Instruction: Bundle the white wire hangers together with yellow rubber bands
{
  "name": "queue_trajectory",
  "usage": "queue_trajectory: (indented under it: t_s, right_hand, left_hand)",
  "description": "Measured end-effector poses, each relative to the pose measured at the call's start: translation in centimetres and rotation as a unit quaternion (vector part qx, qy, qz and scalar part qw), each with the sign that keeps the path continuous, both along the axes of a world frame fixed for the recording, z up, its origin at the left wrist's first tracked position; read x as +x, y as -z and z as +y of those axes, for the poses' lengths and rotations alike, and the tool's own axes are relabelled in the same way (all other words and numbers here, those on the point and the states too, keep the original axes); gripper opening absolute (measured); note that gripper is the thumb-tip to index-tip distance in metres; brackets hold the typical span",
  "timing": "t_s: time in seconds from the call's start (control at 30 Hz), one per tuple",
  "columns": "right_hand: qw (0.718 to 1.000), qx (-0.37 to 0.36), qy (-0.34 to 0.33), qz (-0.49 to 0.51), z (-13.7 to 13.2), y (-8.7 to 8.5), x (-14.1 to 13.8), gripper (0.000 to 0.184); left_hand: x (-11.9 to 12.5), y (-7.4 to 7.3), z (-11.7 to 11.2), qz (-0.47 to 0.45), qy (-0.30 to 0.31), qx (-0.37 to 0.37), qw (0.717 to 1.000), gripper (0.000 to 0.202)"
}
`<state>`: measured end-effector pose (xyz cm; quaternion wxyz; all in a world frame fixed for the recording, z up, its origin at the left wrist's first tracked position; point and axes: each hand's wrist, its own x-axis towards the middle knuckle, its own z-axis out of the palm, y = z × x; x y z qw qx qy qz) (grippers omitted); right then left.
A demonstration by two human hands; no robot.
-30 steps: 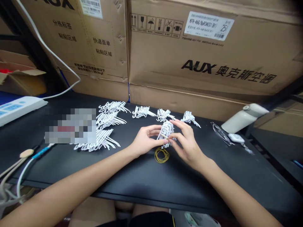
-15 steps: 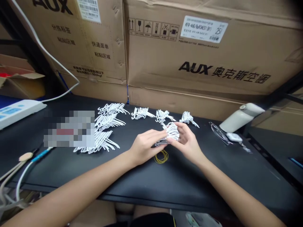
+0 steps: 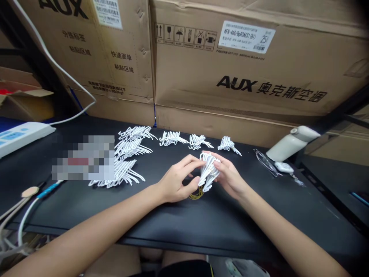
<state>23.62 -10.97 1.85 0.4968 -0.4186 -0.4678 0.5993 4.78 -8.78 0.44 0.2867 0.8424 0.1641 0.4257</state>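
A bundle of white wire hooks [image 3: 206, 177] is raised over the dark desk, tilted, with bent ends pointing up and down. My right hand [image 3: 230, 175] grips it from the right, thumb on the near face. A thin yellowish band appears to cross the bundle's middle. At its left side is my left hand [image 3: 180, 179], thumb and fingers apart, a fingertip touching the hooks. Yellow rubber bands [image 3: 196, 195] lie below, partly hidden by the bundle. Farther back sit small hook bundles [image 3: 170, 138], and larger hook piles [image 3: 127, 173] lie to the left.
Large cardboard boxes [image 3: 187, 84] stand along the back of the desk [image 3: 178, 227]. To the right are a white bottle [image 3: 288, 146], glasses [image 3: 265, 162] and a small white case [image 3: 284, 167]. A power strip [image 3: 25, 136] and cables [image 3: 27, 215] are at the left.
The hook bundle has been turned more upright, its lower ends now toward me. My left hand has loosened, its thumb and fingers spreading, while my right hand keeps hold.
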Motion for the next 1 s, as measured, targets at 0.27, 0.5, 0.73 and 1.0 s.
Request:
queue_trajectory:
  t_s: [0.27,0.5,0.73,1.0]
  right_hand:
    - [0.998,0.036,0.026,-0.034,-0.2,1.0,-0.9,0.036]
    - [0.986,0.108,0.015,-0.125,-0.9,1.5,-1.4,0.033]
    - [0.975,0.137,0.065,-0.161,-0.8,1.7,-1.6,0.028]
    - [0.968,0.169,0.063,-0.174,-0.9,1.5,-1.3,0.028]
  left_hand:
    - [0.9,0.4,-0.6,-0.009,-0.057,0.034,0.998,0.021]
    - [1.1,0.3,-0.8,0.016,-0.079,0.071,0.994,0.013]
    - [1.1,0.3,-1.2,0.061,-0.080,0.117,0.988,0.016]
    - [1.0,0.2,-1.5,0.059,-0.044,0.144,0.987,0.013]
